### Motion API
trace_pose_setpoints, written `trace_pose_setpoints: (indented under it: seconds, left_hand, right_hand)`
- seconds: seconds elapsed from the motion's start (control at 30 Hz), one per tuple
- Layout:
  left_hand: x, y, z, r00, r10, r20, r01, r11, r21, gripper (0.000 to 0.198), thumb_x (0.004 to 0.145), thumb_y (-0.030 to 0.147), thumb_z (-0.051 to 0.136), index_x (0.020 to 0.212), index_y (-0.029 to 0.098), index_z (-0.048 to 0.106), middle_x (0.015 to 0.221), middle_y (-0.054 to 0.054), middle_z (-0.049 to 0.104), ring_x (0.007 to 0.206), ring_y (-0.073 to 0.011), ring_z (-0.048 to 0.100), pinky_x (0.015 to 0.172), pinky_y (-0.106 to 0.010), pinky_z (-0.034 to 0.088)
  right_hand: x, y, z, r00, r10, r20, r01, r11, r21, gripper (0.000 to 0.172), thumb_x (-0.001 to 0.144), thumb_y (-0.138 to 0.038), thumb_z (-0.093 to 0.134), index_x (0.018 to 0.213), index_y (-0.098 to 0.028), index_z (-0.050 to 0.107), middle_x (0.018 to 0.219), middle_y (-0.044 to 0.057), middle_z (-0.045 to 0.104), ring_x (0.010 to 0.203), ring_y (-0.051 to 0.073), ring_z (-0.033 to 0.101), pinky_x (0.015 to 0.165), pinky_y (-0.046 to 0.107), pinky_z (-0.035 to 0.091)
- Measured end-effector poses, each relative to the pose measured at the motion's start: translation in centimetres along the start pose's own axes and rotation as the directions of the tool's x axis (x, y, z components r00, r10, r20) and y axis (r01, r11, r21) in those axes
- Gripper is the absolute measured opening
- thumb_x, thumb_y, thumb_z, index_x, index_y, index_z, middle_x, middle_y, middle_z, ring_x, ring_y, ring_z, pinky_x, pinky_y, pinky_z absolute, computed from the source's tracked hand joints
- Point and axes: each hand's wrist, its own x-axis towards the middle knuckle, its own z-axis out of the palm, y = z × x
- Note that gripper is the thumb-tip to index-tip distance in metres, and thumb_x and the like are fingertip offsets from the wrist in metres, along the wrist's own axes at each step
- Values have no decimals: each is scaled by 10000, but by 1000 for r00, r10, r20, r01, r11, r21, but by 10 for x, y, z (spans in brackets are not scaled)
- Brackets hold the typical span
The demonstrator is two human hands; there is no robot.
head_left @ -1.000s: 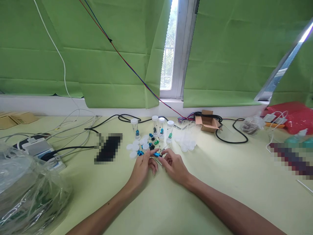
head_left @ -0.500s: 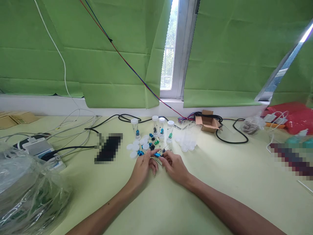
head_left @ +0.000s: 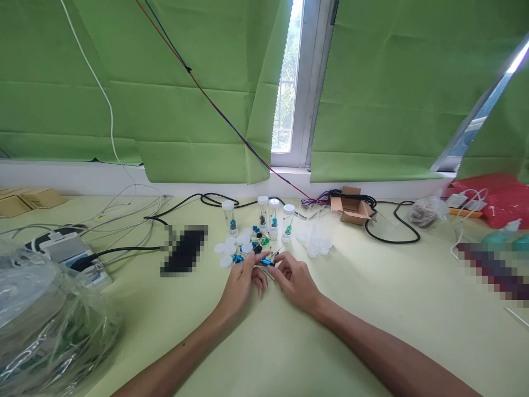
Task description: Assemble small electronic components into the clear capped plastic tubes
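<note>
Between my two hands is a small shiny blue cylindrical part (head_left: 266, 262) with a dark end and thin wire-like leads. My left hand (head_left: 242, 278) grips its left side, index finger stretched along it and the other fingers curled under. At its dark right end, the thumb and index finger of my right hand (head_left: 295, 278) close in a pinch. Just beyond my fingers lie loose blue, black and green parts (head_left: 265, 241), partly hidden by the left hand. White round caps (head_left: 226, 261) lie to their left. Several capped clear tubes (head_left: 288, 223) stand behind, each with a coloured part inside.
Uncapped clear tubes (head_left: 316, 242) lie at the right of the pile. Behind them stands an open cardboard box (head_left: 351, 209) beside black cable coils. A blurred dark rectangle (head_left: 184, 251) and a power strip (head_left: 88, 270) are on the left, with a plastic-wrapped bundle (head_left: 53, 325) nearer.
My right fingertips have shifted slightly around the dark end of the blue part. The left hand and the things on the table have hardly changed.
</note>
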Motion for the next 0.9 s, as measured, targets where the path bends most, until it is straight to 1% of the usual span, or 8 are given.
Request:
trace_pose_setpoints:
  seconds: [0.1,0.3,0.5,0.67,0.73,0.83,0.9]
  left_hand:
    - [0,0,0,1000,3,-2,-3,1000,3,742,878,611,477,1286,0,582,525,-34,578,507,-167,535,477,-282,440]
    - [0,0,1,1000,9,6,-9,1000,22,740,885,616,463,1272,0,598,538,-50,590,505,-166,534,473,-283,444]
    - [0,0,0,999,18,28,-19,999,41,731,902,608,436,1266,-4,600,541,-54,583,518,-164,535,481,-276,449]
    - [0,-2,-1,999,19,41,-21,999,50,759,893,629,429,1270,-9,593,543,-53,584,510,-167,536,476,-281,452]
    - [0,-2,-1,999,21,39,-23,998,51,758,893,628,430,1269,-10,593,544,-50,585,507,-165,536,481,-282,452]
    - [1,-4,-2,999,17,28,-19,999,50,762,891,628,433,1271,-14,588,539,-45,581,511,-167,540,483,-281,450]
    - [1,-4,-2,1000,16,23,-17,999,47,764,890,629,433,1274,-15,585,539,-44,583,515,-167,541,487,-280,450]
  right_hand:
    - [0,1,0,1000,-5,12,5,999,36,186,890,-356,596,975,-211,514,638,-36,585,551,131,536,516,229,394]
    - [0,4,1,1000,-7,5,7,1000,14,147,909,-347,557,890,-206,522,639,-34,558,557,123,501,519,230,370]
    - [0,2,0,1000,-10,19,11,999,-36,266,959,-384,477,775,-198,523,613,-28,547,531,110,457,520,228,354]
    - [1,-2,-1,1000,-14,28,16,998,-58,402,998,-372,389,647,-198,478,574,-26,525,506,103,464,549,236,366]
    - [1,-2,-1,1000,-3,22,4,999,-41,383,996,-381,393,673,-199,491,578,-25,532,506,106,472,547,237,372]
    - [0,-1,0,1000,6,8,-6,1000,-3,208,944,-383,511,845,-202,531,595,-38,542,519,116,492,519,231,372]
    - [0,0,0,1000,-3,10,3,1000,19,170,897,-355,588,934,-204,521,614,-45,551,534,121,509,511,226,380]
